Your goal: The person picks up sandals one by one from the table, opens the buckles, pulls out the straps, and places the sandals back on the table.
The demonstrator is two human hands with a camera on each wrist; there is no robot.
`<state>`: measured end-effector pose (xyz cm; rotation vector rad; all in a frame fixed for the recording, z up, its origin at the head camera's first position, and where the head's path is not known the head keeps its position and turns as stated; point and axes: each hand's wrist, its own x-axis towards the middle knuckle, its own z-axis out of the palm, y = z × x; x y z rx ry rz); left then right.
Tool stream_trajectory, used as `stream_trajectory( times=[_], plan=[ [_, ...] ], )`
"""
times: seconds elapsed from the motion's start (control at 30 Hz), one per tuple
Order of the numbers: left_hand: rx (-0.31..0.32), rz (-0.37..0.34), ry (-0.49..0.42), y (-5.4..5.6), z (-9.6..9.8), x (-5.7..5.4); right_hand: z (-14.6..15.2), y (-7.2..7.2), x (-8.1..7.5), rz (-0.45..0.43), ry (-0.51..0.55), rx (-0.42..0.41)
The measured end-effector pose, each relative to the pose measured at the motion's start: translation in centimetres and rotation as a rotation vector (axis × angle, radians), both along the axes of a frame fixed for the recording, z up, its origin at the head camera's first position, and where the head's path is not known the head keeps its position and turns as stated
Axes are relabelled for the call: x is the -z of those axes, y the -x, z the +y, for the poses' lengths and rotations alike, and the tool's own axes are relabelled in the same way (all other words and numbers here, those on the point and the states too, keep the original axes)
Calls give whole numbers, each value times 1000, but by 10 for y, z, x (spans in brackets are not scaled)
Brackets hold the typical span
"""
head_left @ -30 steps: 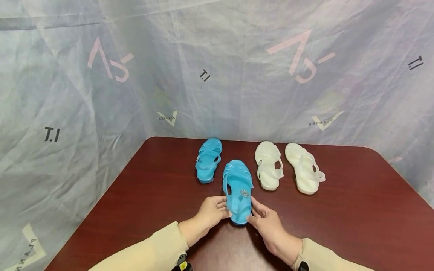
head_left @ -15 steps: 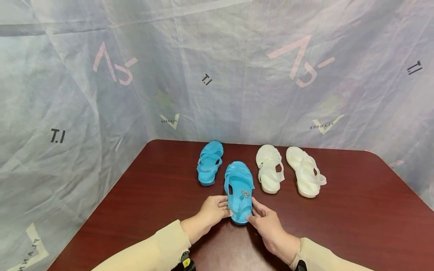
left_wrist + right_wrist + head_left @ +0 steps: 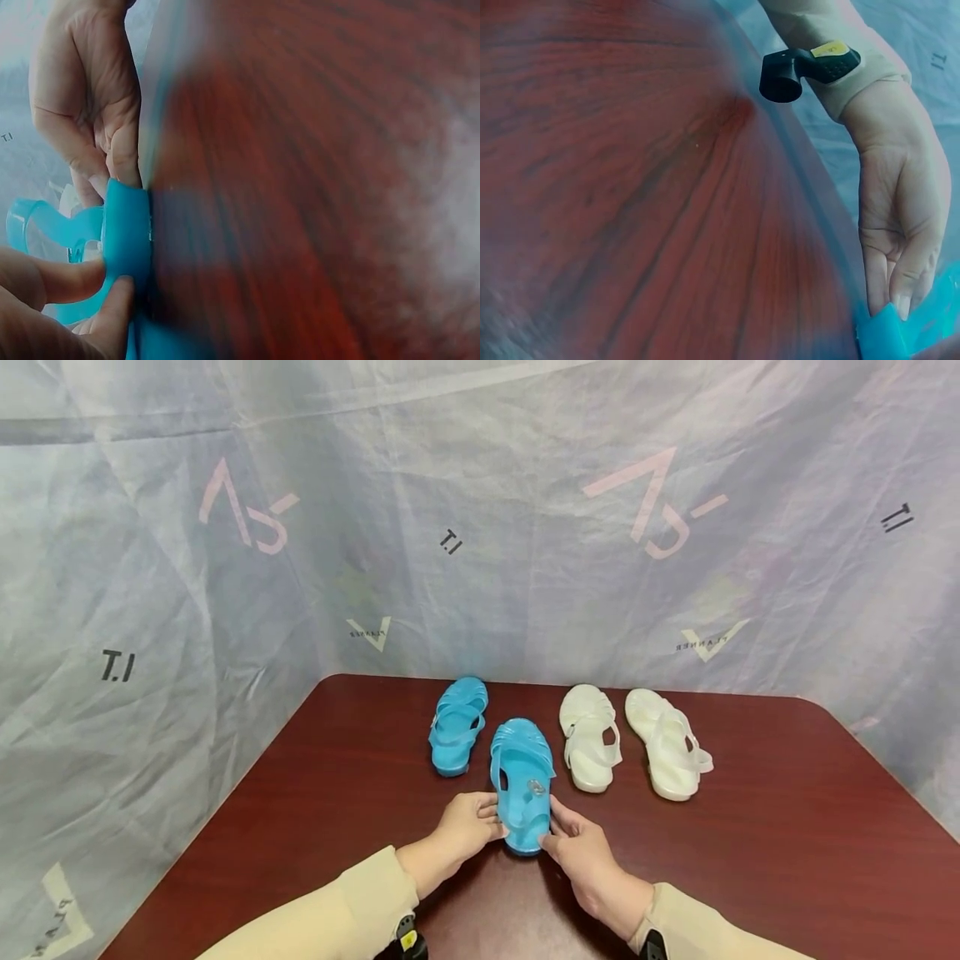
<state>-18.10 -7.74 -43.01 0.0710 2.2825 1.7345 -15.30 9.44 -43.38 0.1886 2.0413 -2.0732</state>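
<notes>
A light blue strappy sandal (image 3: 522, 789) stands before me in the head view, toe pointing away and heel toward me. My left hand (image 3: 455, 835) grips its heel end from the left, while my right hand (image 3: 592, 864) grips the same end from the right. Thumbs lie at the heel rim and the other fingers lie along the sides, partly hidden. Close up in the left wrist view, thumb and finger of my left hand (image 3: 64, 307) pinch the blue heel (image 3: 127, 229). The right wrist view shows the heel (image 3: 883, 334) only at its lower edge.
Another blue sandal (image 3: 458, 727) lies farther back to the left. Two white sandals, a nearer-left one (image 3: 590, 739) and a right one (image 3: 666, 745), lie to the right. All are on a dark red wooden table (image 3: 787, 827). A grey printed cloth (image 3: 510, 510) hangs behind.
The head view has shifted slightly. Both hands keep the same hold on the blue sandal, and the other sandals stay where they were.
</notes>
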Motion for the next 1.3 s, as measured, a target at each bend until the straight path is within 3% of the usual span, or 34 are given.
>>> stream_trajectory(
  times=[0.2, 0.83, 1.3],
  plan=[
    [20, 19, -6, 3, -2, 5, -2, 2, 4, 16, 16, 7],
    [4, 16, 3, 15, 2, 2, -5, 13, 2, 32, 43, 34],
    [-2, -4, 7, 16, 2, 1, -5, 13, 2, 10, 32, 35]
  ],
)
